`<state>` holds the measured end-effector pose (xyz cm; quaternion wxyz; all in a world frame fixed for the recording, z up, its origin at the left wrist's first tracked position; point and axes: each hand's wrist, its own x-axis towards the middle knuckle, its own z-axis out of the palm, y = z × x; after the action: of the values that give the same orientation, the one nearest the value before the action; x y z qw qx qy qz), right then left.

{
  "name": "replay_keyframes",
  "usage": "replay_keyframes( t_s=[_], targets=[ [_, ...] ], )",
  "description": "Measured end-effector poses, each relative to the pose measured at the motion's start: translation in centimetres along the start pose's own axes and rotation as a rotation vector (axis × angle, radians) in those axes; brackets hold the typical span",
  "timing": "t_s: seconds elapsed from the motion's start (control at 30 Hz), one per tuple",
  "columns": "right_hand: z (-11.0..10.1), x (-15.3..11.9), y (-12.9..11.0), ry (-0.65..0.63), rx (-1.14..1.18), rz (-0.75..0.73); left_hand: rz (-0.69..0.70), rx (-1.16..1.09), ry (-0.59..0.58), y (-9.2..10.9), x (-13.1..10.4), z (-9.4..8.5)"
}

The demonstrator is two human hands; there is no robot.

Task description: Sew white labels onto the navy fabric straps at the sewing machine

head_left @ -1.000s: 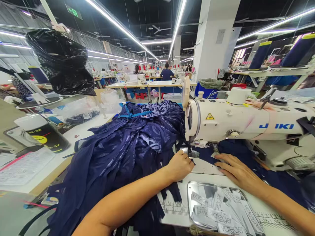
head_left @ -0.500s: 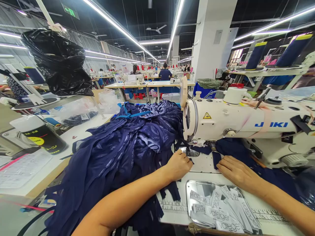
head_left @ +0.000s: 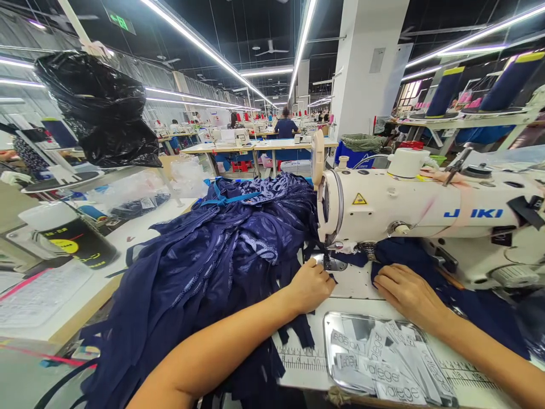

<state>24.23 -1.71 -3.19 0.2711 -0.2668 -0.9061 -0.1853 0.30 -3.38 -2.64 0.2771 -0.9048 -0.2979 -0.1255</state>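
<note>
My left hand [head_left: 311, 287] is closed at the needle plate [head_left: 338, 265], just below the presser foot of the white sewing machine [head_left: 374, 199]. A dark bit of navy fabric peeks out past its fingertips; the rest is hidden by the hand. To the right, my right hand [head_left: 406, 292] has its fingers bent over the edge of more navy fabric [head_left: 389, 253], which runs under the machine arm. A big heap of navy garments with lace and loose straps [head_left: 238, 233] lies left of the needle, partly under my left forearm.
A metal tray [head_left: 330, 341] of printed white labels [head_left: 385, 372] stands on the machine bed in front of my hands. On the left are a black-labelled thread cone [head_left: 76, 241] and a black plastic bag [head_left: 96, 108]. Navy thread cones [head_left: 445, 94] stand at right.
My right hand has shifted slightly left, its fingers now covering the small navy end that showed before. My left hand has stayed by the needle.
</note>
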Motion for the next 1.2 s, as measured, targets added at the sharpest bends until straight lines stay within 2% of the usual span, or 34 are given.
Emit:
replay_keyframes(
  t_s=[0.1,0.33,0.5,0.73,1.0,1.2],
  targets=[
    [-0.1,1.2,-1.0,0.039,-0.046,0.011,0.005,-0.003,-0.013,0.0,0.1,0.0],
    [2.4,4.6,-3.9,-0.113,-0.149,0.119,-0.006,-0.017,-0.044,0.1,0.1,-0.2],
    [3.5,5.1,-4.3,-0.168,-0.108,0.242,0.000,-0.021,-0.086,0.1,0.1,-0.3],
    [2.6,4.6,-4.2,-0.227,-0.050,0.240,-0.002,-0.034,-0.109,-0.1,0.2,-0.5],
    [1.9,5.2,-3.4,-0.315,0.209,0.451,0.023,0.013,0.067,-0.9,0.5,-0.5],
    [2.6,5.9,-3.1,-0.269,0.447,0.584,0.032,0.061,0.125,-1.0,0.5,-0.8]
  ],
)
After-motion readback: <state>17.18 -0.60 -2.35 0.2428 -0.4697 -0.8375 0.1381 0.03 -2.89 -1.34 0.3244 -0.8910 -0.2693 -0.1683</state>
